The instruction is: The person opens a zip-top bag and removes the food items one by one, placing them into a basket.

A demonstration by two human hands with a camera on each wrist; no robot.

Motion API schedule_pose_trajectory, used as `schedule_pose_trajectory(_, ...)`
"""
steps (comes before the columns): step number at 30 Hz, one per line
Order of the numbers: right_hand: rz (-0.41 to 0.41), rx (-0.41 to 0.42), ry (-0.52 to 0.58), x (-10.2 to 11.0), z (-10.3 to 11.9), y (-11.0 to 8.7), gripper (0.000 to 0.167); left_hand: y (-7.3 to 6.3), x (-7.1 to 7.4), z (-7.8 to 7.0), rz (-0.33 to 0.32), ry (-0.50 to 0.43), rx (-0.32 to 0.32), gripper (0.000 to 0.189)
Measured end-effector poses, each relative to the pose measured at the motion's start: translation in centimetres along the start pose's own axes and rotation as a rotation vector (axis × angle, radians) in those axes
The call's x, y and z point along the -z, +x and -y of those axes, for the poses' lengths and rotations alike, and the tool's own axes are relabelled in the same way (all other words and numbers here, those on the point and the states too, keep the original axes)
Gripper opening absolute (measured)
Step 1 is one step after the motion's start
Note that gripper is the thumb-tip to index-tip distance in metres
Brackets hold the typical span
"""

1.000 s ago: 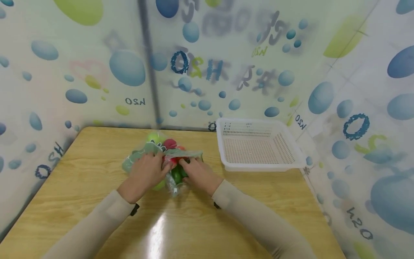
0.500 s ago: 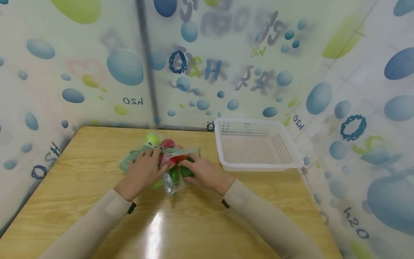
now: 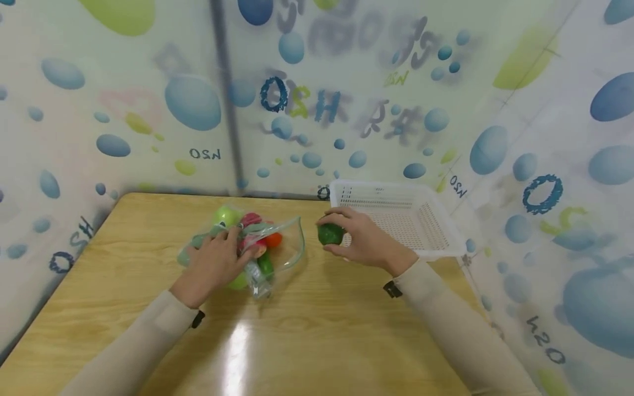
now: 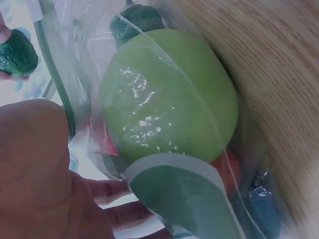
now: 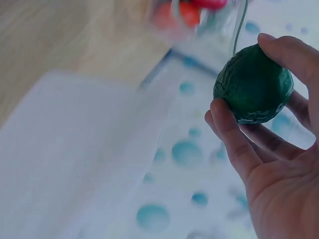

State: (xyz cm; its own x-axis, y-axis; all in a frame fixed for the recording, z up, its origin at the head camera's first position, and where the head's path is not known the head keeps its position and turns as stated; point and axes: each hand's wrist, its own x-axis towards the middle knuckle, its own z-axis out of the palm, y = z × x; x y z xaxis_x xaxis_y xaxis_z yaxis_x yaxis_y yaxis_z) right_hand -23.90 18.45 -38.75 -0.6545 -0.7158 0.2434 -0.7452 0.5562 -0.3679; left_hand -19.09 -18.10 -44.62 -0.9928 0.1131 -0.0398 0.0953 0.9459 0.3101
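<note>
My right hand (image 3: 366, 239) holds a dark green, bumpy avocado (image 3: 331, 235) between thumb and fingertips, up off the table and in front of the white basket's near left side. The right wrist view shows the fingers curled round the avocado (image 5: 254, 84). My left hand (image 3: 213, 267) grips the clear zip bag (image 3: 302, 242) at its green printed part (image 4: 179, 194). The bag's mouth gapes to the right. Inside lie a large light green fruit (image 4: 169, 94), an orange-red piece (image 3: 274, 240), a dark pink one (image 3: 251, 219) and a long green one (image 3: 266, 267).
A white perforated plastic basket (image 3: 443, 225) stands at the back right of the wooden table (image 3: 317, 330). A wall (image 3: 307, 181) printed with blue and green bubbles rises behind the table's far edge.
My right hand has drawn the avocado out of the bag and carried it right, toward the basket. The bag's mouth now stands wider. My left hand has stayed on the bag.
</note>
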Motion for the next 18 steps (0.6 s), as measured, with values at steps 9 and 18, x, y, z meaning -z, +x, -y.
schedule_pose_trajectory(9, 0.068, -0.314, -0.129, 4.0, -5.6, -2.9, 0.053, -0.3, 0.1, 0.7, 0.035, 0.039, 0.015, 0.087)
schedule_pose_trajectory(18, 0.199, -0.474, -0.174, 6.0, -10.6, -5.5, 0.047, -0.7, 0.3, 1.4, 0.055, 0.058, 0.021, 0.074)
